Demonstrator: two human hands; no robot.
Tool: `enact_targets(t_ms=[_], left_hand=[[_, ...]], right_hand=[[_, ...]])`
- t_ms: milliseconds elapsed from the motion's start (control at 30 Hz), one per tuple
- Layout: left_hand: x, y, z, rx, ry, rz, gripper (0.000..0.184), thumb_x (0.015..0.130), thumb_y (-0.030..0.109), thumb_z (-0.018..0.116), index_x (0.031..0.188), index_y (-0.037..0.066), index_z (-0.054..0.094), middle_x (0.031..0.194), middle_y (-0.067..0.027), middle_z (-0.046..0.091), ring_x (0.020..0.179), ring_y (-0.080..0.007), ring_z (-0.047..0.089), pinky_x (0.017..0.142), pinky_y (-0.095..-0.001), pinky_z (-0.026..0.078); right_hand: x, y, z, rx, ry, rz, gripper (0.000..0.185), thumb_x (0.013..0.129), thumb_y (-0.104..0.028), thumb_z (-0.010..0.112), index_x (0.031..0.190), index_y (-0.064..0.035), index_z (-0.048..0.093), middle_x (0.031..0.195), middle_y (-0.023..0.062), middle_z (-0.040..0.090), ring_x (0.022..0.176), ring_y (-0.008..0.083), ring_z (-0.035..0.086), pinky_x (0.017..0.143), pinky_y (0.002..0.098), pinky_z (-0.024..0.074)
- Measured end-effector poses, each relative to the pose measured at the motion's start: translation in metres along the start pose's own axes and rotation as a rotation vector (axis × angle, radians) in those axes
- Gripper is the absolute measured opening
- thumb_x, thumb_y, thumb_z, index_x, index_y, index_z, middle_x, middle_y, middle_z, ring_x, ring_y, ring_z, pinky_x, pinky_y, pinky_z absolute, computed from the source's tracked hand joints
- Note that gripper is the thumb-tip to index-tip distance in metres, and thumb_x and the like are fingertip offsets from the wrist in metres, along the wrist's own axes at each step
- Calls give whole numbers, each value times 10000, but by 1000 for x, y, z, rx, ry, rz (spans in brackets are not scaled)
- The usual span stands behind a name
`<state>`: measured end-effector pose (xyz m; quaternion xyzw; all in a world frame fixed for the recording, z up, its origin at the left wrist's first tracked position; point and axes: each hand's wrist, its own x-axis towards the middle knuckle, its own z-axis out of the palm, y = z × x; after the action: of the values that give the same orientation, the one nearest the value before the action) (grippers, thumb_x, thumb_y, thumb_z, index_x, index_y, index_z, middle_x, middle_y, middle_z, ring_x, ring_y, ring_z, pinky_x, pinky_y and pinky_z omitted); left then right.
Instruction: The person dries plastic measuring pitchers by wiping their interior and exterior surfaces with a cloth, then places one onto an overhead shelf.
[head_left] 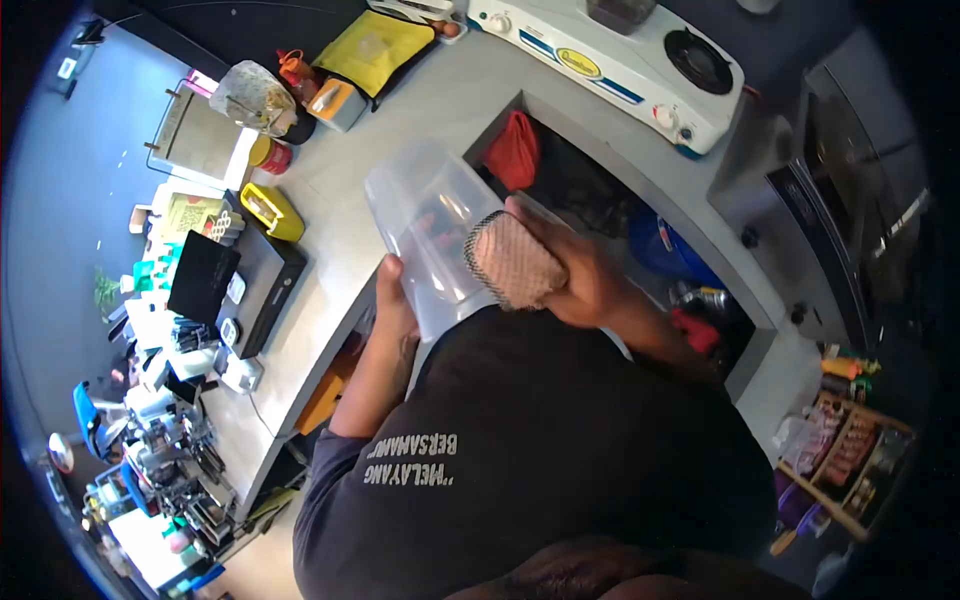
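Left hand point(396, 305) holds a clear, frosted plastic container point(425, 225) by its side, the thumb up along the edge nearest the arm; its other fingers are mostly hidden by the plastic. Right hand point(585, 280) is closed around a pinkish-beige sponge point(515, 262) in dark mesh, which overlaps the side of the container; whether the two touch cannot be told. The container is tilted, held in front of the black shirt with white lettering point(560, 450) and over the inner edge of the grey bench point(330, 205). Beyond the hands, a red cloth point(513, 150) lies at the corner of the dark recess in the bench. Farther off stand a white gas stove point(620, 75) and, left of it, a yellow, black-edged pouch point(372, 52).
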<state>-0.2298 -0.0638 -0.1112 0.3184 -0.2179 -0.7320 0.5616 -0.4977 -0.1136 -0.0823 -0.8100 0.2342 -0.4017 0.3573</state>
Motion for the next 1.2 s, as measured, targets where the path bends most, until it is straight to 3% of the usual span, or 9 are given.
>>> enact_targets(t_ms=[100, 233, 433, 633, 700, 900, 1000, 1100, 1200], left_hand=[[29, 17, -3, 139, -46, 83, 1164, 703, 610, 818, 1581, 66, 281, 1515, -252, 459, 1321, -398, 549, 1087, -530, 485], [59, 36, 19, 39, -35, 50, 1274, 598, 442, 939, 1587, 48, 240, 1496, -282, 459, 1295, -452, 566, 1059, -614, 489], [88, 19, 45, 298, -93, 92, 1357, 573, 437, 978, 1606, 54, 186, 1539, -283, 397, 1300, -470, 551, 1056, -592, 485], [133, 38, 56, 263, -24, 299, 1391, 561, 467, 991, 1603, 59, 165, 1528, -253, 404, 1292, -442, 559, 1023, -546, 528], [139, 53, 50, 405, 56, 252, 1375, 559, 456, 992, 1598, 54, 185, 1504, -241, 435, 1291, -416, 565, 1025, -531, 531], [157, 65, 45, 732, -81, 111, 1230, 597, 180, 969, 1544, 20, 201, 1432, -191, 498, 1309, -302, 549, 1100, -456, 469], [159, 76, 43, 822, -182, 230, 1157, 599, 105, 956, 1499, 31, 234, 1381, -172, 514, 1285, -281, 548, 1081, -450, 469], [142, 94, 23, 593, -229, 170, 1107, 606, 138, 964, 1457, 13, 267, 1339, -154, 524, 1261, -262, 551, 1061, -417, 472], [146, 114, -11, 796, -251, 181, 1261, 574, 234, 1003, 1545, 62, 217, 1435, -162, 480, 1281, -362, 554, 1024, -487, 496]], right_hand=[[15, 39, 12, 274, -10, -91, 760, 1025, -367, 567, 1617, -20, 239, 1697, 197, 193, 1586, 355, 97, 1268, 478, 137], [65, 72, -21, 349, -140, -216, 599, 1033, -148, 468, 1595, -22, 301, 1686, 195, 233, 1587, 371, 60, 1276, 506, 45], [162, 126, -53, 235, 105, -84, 606, 1010, -137, 565, 1550, 40, 355, 1680, 265, 189, 1558, 329, 244, 1237, 388, 238], [161, 144, -57, 467, -183, 203, 478, 1048, -235, 505, 1420, 62, 465, 1419, 302, 480, 1390, 402, 443, 1198, 457, 335], [137, 142, -34, 49, -156, -51, 547, 986, -248, 579, 1435, 42, 463, 1404, 346, 433, 1340, 502, 437, 1172, 566, 344], [144, 79, -33, -233, 143, 68, 874, 929, -229, 705, 1567, 92, 201, 1667, 338, 59, 1570, 447, 74, 1257, 518, 157], [151, 87, -41, -185, 181, 1, 935, 920, -326, 742, 1606, 18, 207, 1638, 373, 121, 1539, 507, 146, 1231, 578, 226], [161, 57, -18, -1857, -552, -158, 658, 1002, -190, 563, 1549, 73, 308, 1596, 301, 300, 1500, 407, 304, 1204, 539, 324], [168, 58, 45, -2568, -980, 189, 517, 1037, -126, 454, 1499, 96, 389, 1518, 260, 427, 1421, 345, 429, 1153, 490, 417]])
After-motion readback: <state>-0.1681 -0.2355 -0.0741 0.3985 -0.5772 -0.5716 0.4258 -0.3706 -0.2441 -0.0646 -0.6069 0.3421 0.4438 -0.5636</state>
